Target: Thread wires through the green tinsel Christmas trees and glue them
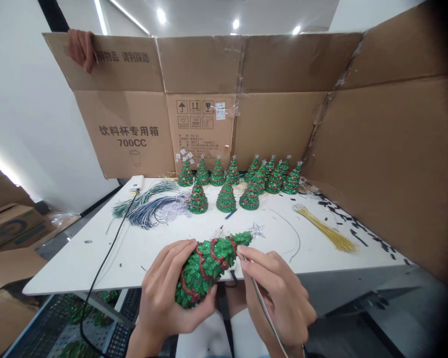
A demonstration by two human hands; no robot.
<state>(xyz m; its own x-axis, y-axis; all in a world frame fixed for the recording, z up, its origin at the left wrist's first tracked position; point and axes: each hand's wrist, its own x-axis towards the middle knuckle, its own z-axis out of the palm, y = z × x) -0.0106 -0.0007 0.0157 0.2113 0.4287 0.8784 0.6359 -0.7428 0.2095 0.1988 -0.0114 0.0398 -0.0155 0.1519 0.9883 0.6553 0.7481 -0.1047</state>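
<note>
My left hand [164, 298] grips a small green glittery Christmas tree [205, 266] wound with a red garland, tilted with its clear star [256, 230] pointing right. My right hand [280, 296] pinches a thin wire [263, 311] against the tree near its top; the wire trails down past my wrist. Both hands hover over the front edge of the white table [97, 258].
Several finished little trees [227, 184] stand in rows at the back of the table. Green and blue wire bundles [149, 204] lie at left, yellow wires [326, 228] at right, with black scraps. A black cable [104, 263] crosses left. Cardboard walls [276, 119] surround the table; another person's hand [82, 47] grips the top edge.
</note>
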